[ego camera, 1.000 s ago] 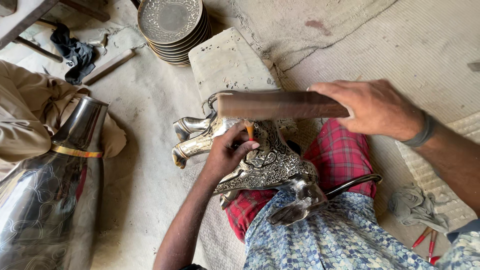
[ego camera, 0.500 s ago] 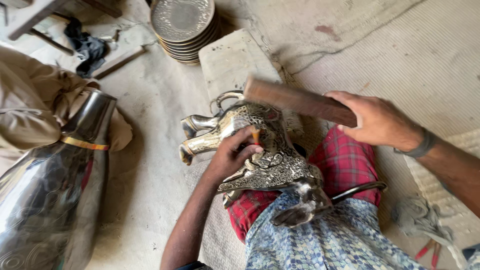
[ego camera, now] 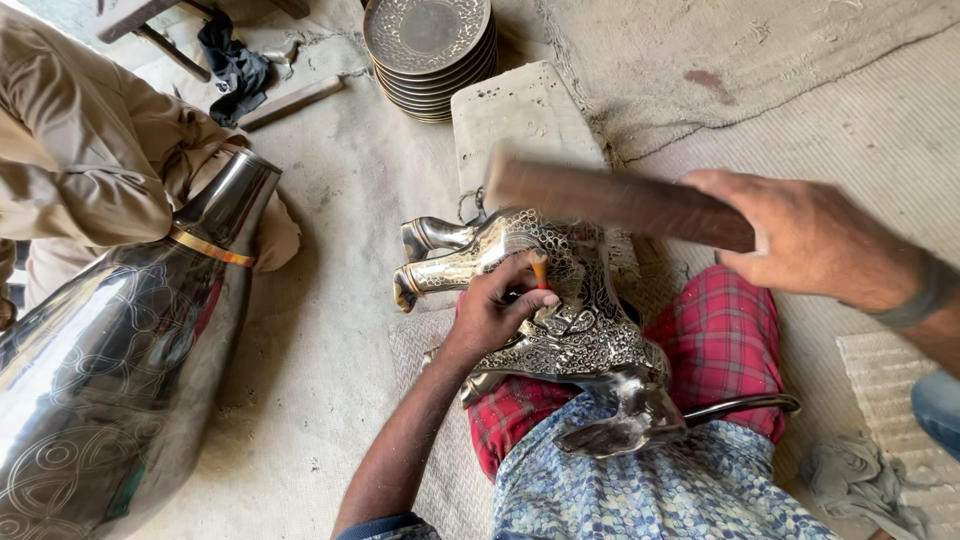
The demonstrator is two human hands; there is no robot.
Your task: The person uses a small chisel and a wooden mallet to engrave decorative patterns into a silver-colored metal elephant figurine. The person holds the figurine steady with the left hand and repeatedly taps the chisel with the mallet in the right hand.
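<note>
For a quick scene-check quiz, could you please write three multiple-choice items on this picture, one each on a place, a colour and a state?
1. Where is the stack of plates?
A. at the top, beyond the stone slab
B. on the lap
C. inside the vase

2. What colour is the cloth on the lap?
A. green
B. red check
C. plain white

3. What is the right hand doing?
A. lying flat on the floor
B. gripping a wooden bar
C. holding a plate

Answers: 1 A, the plates lie past the slab; 2 B, red check shows under the metal figure; 3 B, its fingers wrap the bar above the left hand and its punch.
</note>
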